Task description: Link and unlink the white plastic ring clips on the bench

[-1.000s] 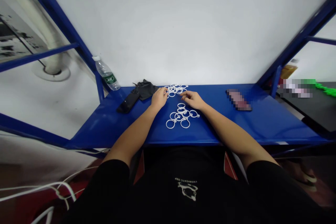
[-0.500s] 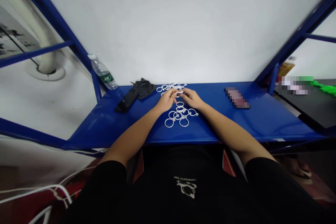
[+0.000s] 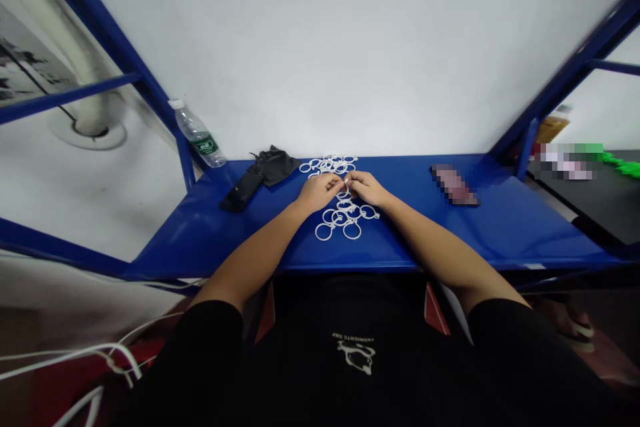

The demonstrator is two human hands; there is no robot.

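My left hand (image 3: 319, 193) and my right hand (image 3: 369, 189) meet fingertip to fingertip above the shelf, both pinched closed on a white plastic ring (image 3: 343, 195) with a small clasp. This ring hangs below the fingertips; its upper part is hidden by them. Nearer to me lies a group of similar white rings (image 3: 352, 238), overlapping each other flat on the blue surface. Behind my hands is a heap of more such rings (image 3: 306, 168), partly covered by my fingers.
On the blue metal shelf (image 3: 200, 247), a black phone-like object (image 3: 239, 195) and a crumpled black pouch (image 3: 277, 167) lie left. A plastic bottle (image 3: 199, 135) stands behind them. A blurred-out phone-shaped object (image 3: 454, 185) lies right. Blue frame bars (image 3: 525, 147) border the shelf.
My fingertips have come together. The ring between them, seen nearly edge-on before, now tilts downward with its loop visible. The camera view has shifted slightly.
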